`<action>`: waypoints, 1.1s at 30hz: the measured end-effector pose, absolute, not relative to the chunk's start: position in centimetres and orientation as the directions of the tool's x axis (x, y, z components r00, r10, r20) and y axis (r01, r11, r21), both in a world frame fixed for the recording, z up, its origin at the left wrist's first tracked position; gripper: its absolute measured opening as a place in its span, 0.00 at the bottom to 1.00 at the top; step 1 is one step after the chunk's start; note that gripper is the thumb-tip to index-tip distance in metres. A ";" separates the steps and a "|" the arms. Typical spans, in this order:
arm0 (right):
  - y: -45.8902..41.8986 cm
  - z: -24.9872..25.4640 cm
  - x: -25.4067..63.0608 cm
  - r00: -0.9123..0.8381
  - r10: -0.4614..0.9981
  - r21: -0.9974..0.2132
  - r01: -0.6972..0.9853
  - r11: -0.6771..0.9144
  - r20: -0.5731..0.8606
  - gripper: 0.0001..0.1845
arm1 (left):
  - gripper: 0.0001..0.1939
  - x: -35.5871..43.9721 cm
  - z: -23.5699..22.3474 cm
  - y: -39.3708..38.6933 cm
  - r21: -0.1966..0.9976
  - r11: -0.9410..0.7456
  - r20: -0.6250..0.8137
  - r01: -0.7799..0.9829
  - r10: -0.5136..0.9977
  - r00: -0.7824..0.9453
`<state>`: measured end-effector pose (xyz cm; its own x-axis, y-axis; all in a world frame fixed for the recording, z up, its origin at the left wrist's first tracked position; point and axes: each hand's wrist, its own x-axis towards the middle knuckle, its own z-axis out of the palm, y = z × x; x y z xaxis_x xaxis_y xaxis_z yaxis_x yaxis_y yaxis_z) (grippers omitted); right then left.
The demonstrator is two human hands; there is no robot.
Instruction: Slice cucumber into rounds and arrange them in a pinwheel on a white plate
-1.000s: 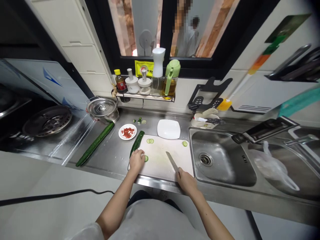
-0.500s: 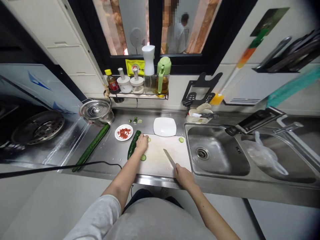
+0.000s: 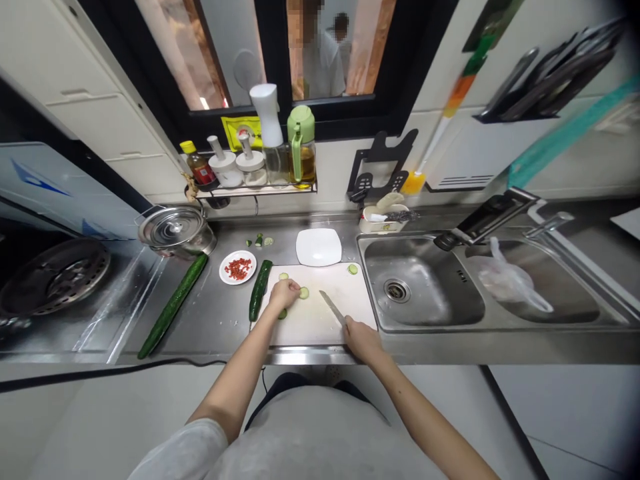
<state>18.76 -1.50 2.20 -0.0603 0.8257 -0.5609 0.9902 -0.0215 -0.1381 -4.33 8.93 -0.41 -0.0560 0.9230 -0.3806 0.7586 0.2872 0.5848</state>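
Note:
My left hand (image 3: 284, 295) is over the left half of the white cutting board (image 3: 320, 327), its fingertips closed on the edge of a round cucumber slice (image 3: 305, 293). Two more slices lie close to that hand, one partly hidden under it, and another cucumber slice (image 3: 353, 269) is at the board's far right corner. A cut length of cucumber (image 3: 260, 290) rests along the left edge of the board. In my right hand (image 3: 363, 339) is a knife (image 3: 332, 307), its blade pointing up and left above the board.
A whole cucumber (image 3: 173, 307) lies left on the steel counter, beside a lidded pot (image 3: 175, 230). Behind the board are a white plate (image 3: 319, 247) and a dish of chopped red pieces (image 3: 239, 267). The sink (image 3: 425, 287) adjoins on the right. A black cable (image 3: 125, 370) crosses the front left.
My left hand has moved right, away from the cut cucumber, and now has a slice at its fingertips. The knife stays in my right hand. The whole view has shifted slightly.

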 end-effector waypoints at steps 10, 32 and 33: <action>-1.5 2.5 18.8 -0.091 0.830 -0.140 0.990 0.016 -0.550 0.16 | 0.06 -3.3 -1.5 7.2 0.401 0.271 -0.418 0.875 0.904 -0.089; -1.3 4.5 16.1 -0.230 0.805 -0.164 0.972 0.166 -0.547 0.15 | 0.07 -4.0 -2.1 8.3 0.417 0.322 -0.478 0.850 0.873 -0.096; -1.2 4.4 16.0 -0.235 0.805 -0.163 0.971 0.173 -0.545 0.15 | 0.07 -4.0 -2.1 8.3 0.419 0.322 -0.477 0.849 0.874 -0.096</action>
